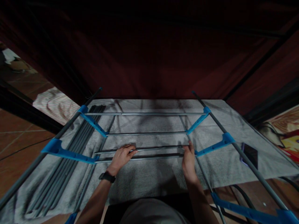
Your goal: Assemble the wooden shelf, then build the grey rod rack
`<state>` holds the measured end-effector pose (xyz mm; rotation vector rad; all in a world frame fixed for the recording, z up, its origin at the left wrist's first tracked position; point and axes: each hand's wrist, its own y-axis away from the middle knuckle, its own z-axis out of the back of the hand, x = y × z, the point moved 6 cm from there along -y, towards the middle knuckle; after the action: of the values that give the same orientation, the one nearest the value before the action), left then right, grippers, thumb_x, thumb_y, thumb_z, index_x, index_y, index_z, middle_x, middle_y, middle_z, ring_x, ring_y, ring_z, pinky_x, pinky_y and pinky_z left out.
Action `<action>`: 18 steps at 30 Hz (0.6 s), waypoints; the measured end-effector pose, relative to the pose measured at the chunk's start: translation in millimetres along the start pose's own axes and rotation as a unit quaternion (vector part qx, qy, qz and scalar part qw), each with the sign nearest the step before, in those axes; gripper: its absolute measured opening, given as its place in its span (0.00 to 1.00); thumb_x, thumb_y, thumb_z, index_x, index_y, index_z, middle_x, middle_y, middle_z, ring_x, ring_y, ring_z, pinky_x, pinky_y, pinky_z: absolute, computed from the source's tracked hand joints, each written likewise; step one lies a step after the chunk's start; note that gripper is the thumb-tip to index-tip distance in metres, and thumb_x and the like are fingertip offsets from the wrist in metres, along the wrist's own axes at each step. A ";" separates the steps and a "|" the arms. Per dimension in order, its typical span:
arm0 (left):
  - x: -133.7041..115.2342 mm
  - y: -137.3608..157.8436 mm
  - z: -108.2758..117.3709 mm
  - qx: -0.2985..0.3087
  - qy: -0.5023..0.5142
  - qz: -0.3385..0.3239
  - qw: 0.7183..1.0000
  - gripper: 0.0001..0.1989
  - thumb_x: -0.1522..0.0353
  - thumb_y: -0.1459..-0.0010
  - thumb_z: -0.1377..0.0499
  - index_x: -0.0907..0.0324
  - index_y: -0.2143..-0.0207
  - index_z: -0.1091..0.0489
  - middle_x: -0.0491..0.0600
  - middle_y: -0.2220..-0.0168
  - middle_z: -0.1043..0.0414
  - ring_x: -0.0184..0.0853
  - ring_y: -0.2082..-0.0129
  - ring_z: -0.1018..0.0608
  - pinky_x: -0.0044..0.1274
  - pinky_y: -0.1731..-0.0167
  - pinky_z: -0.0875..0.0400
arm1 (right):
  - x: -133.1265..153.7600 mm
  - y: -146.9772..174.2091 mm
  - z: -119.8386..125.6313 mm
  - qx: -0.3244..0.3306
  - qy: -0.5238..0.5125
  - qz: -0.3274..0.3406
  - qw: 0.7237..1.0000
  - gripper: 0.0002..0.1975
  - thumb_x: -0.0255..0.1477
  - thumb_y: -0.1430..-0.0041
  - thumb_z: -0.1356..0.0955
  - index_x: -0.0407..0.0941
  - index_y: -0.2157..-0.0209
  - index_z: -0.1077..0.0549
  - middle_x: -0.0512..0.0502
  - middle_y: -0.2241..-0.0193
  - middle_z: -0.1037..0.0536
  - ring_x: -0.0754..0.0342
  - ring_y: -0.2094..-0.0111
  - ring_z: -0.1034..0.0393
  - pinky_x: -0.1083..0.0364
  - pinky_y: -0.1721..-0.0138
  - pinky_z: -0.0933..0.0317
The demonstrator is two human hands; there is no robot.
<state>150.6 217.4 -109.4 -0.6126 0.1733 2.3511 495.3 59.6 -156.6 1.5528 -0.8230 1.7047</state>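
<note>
A rack frame of grey metal tubes with blue plastic brackets stands before me, two cross tubes spanning its far part. My left hand (123, 157), with a black watch on the wrist, is closed over a loose-looking metal tube (161, 148) and rests across a second tube (154, 157) just nearer to me. Around the right end of the farther tube, my right hand (188, 160) is closed, beside the right lower bracket (213, 145). The left end of the nearer tube meets the left lower bracket (70, 152). My right fingers partly hide the tube ends.
Several spare tubes (67, 158) lie bundled at the left on a grey cloth (144, 183). A phone (249, 155) lies at the right, under a side rail. Dark red fabric (149, 62) hangs behind. Another bracket (247, 211) is at lower right.
</note>
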 end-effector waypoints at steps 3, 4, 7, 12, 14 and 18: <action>-0.8 -0.6 -0.2 0.006 0.019 -0.003 1.000 0.14 0.57 0.35 0.46 0.55 0.65 0.27 0.48 0.63 0.25 0.38 0.59 0.22 0.26 0.59 0.33 | 12.8 10.4 -17.0 0.046 0.075 0.052 0.995 0.21 0.34 0.43 0.37 0.44 0.48 0.28 0.40 0.45 0.26 0.47 0.42 0.35 0.44 0.38 0.44; -0.9 -1.0 -0.1 0.008 0.027 -0.002 1.000 0.13 0.57 0.35 0.46 0.55 0.66 0.27 0.48 0.64 0.25 0.37 0.60 0.22 0.25 0.60 0.33 | 18.2 13.7 -25.9 0.083 0.113 0.084 0.987 0.20 0.32 0.42 0.38 0.44 0.50 0.27 0.39 0.47 0.25 0.47 0.43 0.33 0.45 0.39 0.43; -0.2 -2.1 0.5 0.008 0.045 0.009 0.999 0.11 0.59 0.37 0.43 0.55 0.67 0.28 0.47 0.64 0.26 0.37 0.62 0.23 0.24 0.63 0.34 | 28.8 25.0 -49.1 0.178 0.256 0.162 0.936 0.17 0.29 0.40 0.40 0.45 0.54 0.24 0.39 0.52 0.22 0.47 0.48 0.30 0.45 0.41 0.41; 2.0 -3.4 -1.2 0.013 0.055 0.016 0.998 0.08 0.61 0.40 0.40 0.55 0.67 0.29 0.47 0.64 0.27 0.37 0.62 0.24 0.25 0.63 0.34 | 33.8 35.9 -62.8 0.226 0.433 0.205 0.848 0.15 0.25 0.37 0.39 0.48 0.55 0.23 0.44 0.54 0.20 0.48 0.49 0.29 0.42 0.37 0.51; 3.1 -3.3 -1.6 0.009 0.059 0.018 0.998 0.07 0.62 0.41 0.39 0.55 0.66 0.29 0.47 0.64 0.27 0.37 0.62 0.24 0.25 0.63 0.34 | 34.2 34.8 -63.4 0.238 0.453 0.204 0.835 0.13 0.27 0.37 0.37 0.48 0.57 0.23 0.44 0.55 0.20 0.48 0.49 0.29 0.43 0.38 0.49; 2.2 -1.8 -0.6 0.007 0.070 0.021 0.997 0.06 0.63 0.42 0.38 0.55 0.67 0.29 0.46 0.65 0.26 0.36 0.62 0.24 0.24 0.63 0.34 | 29.5 27.9 -63.4 0.274 0.461 0.195 0.821 0.07 0.30 0.39 0.34 0.49 0.62 0.22 0.45 0.59 0.20 0.48 0.53 0.27 0.48 0.45 0.41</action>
<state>150.6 219.8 -110.9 -0.7735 0.2680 2.3467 434.7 97.7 -133.1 0.6365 -0.1146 2.8005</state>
